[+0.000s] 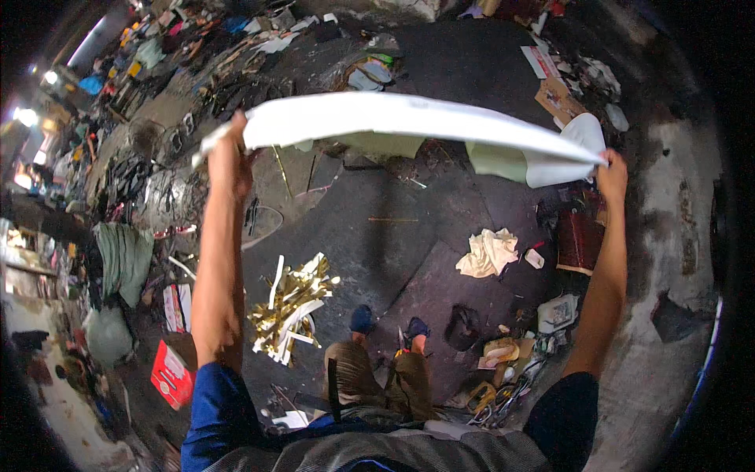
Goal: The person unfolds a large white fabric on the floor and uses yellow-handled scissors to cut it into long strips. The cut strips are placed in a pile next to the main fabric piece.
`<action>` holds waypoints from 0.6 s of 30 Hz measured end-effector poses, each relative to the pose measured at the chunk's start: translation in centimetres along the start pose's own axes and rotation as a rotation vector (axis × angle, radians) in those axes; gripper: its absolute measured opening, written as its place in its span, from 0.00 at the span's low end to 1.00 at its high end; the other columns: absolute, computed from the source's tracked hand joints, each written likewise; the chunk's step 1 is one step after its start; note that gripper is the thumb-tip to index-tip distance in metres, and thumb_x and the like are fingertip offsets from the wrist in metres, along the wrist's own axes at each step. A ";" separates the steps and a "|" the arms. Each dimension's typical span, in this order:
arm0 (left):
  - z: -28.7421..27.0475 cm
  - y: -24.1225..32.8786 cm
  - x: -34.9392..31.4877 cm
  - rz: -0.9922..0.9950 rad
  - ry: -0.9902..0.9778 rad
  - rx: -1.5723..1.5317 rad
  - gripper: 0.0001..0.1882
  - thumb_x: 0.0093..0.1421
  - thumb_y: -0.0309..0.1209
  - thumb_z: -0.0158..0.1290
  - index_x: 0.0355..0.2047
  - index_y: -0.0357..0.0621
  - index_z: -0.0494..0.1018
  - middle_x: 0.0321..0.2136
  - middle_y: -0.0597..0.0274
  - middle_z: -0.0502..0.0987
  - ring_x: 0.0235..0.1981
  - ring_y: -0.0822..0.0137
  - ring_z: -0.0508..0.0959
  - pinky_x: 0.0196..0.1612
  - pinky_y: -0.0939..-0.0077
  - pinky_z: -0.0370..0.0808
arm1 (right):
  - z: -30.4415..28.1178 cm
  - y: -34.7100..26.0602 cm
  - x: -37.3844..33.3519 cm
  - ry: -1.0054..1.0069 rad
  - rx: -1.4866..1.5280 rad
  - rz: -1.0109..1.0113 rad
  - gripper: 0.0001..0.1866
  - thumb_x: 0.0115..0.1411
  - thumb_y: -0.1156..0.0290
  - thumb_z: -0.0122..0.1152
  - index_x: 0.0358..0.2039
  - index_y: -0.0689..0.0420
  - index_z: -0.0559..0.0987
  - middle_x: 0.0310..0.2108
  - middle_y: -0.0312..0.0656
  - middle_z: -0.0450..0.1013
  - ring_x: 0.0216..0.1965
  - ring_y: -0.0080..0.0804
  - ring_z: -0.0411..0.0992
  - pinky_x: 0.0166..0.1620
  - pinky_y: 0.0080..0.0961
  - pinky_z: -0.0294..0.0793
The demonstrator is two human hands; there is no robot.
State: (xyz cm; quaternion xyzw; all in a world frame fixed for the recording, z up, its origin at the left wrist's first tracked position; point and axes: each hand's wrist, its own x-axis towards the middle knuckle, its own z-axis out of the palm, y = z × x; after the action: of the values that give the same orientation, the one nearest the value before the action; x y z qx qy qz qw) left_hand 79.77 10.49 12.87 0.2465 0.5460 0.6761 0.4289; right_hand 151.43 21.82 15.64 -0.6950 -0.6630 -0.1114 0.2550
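Observation:
A long white sheet (377,114) is stretched across the space in front of me, bowed slightly upward in the middle. Its material is hard to tell; a pale greenish part hangs below the bright upper band. My left hand (229,161) is closed on its left end, with a short piece sticking out beyond the fingers. At the other end, my right hand (613,177) pinches the edge, and a loose white flap stands up beside it. Both arms reach forward, wide apart, holding the sheet above the floor.
Gold and white strips (292,309) lie in a heap near my feet. A crumpled cream cloth (487,252) is right of centre. Beside my left arm is a red box (171,376); a dark red container (580,241) stands by my right forearm. Mixed scrap (149,165) covers the left side.

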 end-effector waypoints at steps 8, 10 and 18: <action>-6.4 -31.2 -12.6 -0.354 0.238 0.272 0.20 0.54 0.38 0.65 0.40 0.37 0.74 0.34 0.61 0.76 0.31 0.69 0.74 0.29 0.71 0.75 | 20.8 7.6 -17.0 -0.034 -0.124 0.018 0.10 0.47 0.76 0.58 0.31 0.50 0.76 0.35 0.43 0.70 0.41 0.49 0.70 0.46 0.44 0.70; -8.7 -41.7 -12.6 -0.416 0.214 0.374 0.19 0.54 0.39 0.65 0.38 0.37 0.75 0.31 0.61 0.77 0.27 0.69 0.74 0.27 0.73 0.74 | 26.2 9.5 -20.5 -0.055 -0.270 0.018 0.10 0.47 0.74 0.59 0.32 0.49 0.76 0.35 0.41 0.70 0.42 0.47 0.70 0.46 0.46 0.70; -17.2 -77.2 -17.4 -0.671 0.165 0.085 0.14 0.57 0.36 0.63 0.34 0.39 0.75 0.25 0.63 0.76 0.22 0.71 0.75 0.20 0.76 0.72 | 52.3 17.8 -41.3 -0.395 -0.772 0.063 0.13 0.55 0.66 0.58 0.42 0.47 0.76 0.46 0.39 0.69 0.55 0.40 0.66 0.57 0.55 0.61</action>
State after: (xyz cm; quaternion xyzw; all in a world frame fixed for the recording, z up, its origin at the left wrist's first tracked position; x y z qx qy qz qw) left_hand 98.89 -10.54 -62.97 0.0153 0.6571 0.4919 0.5710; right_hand 155.29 12.49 -52.62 -0.7674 -0.5871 -0.2080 -0.1520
